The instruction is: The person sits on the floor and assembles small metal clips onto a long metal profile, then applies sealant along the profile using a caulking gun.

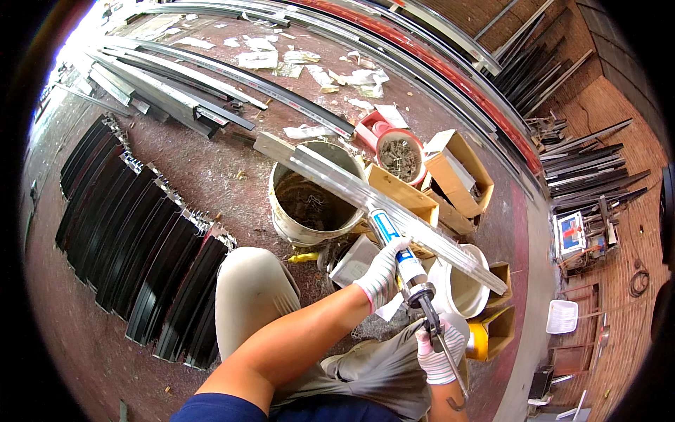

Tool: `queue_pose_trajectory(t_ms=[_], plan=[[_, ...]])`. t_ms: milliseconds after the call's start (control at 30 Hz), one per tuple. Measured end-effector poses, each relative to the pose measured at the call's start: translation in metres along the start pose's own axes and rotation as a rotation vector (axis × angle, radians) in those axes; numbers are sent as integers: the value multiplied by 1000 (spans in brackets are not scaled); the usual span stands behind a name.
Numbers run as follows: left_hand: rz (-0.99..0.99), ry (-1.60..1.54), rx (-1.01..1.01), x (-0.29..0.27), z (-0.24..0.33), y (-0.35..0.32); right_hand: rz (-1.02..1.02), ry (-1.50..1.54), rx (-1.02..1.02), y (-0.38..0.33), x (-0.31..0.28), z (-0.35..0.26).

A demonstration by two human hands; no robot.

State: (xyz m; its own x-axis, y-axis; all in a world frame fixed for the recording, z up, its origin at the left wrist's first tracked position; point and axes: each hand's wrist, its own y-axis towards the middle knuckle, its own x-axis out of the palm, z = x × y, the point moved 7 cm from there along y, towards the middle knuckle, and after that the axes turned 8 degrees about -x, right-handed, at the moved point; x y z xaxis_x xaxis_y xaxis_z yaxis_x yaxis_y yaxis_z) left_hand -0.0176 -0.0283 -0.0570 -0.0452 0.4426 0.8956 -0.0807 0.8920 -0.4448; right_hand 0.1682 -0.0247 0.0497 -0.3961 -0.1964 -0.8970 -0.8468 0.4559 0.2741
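Note:
A caulking gun (423, 297) with a white and blue sealant cartridge (386, 231) is tilted in front of me, its front end pointing up and away to the left. My left hand (383, 277), in a white striped glove, is closed around the cartridge. Near the rear, my gloved right hand (441, 353) grips the handle, with the hooked rod (453, 366) running past it. Just beyond the cartridge's front end, pale, shiny long strips (422, 235) lie across a large bucket (288, 225) and the boxes. The nozzle tip is hard to make out there.
Dark metal profiles (133, 246) lie in rows at the left. A red bucket of small pieces (399, 156), cardboard boxes (460, 176) and a white bucket (470, 295) surround the strips. Long bars (211, 77) and scattered paper (260, 60) cover the floor farther off.

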Motion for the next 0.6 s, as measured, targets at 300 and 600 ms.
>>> queue_pose_trajectory(t_ms=[300,600], plan=[[29,20,-3,0,-1,3,-31,27,35,2,-8,-13],[15,-2,-15,5,-3,0,-20,202,80,2,-10,-15]])
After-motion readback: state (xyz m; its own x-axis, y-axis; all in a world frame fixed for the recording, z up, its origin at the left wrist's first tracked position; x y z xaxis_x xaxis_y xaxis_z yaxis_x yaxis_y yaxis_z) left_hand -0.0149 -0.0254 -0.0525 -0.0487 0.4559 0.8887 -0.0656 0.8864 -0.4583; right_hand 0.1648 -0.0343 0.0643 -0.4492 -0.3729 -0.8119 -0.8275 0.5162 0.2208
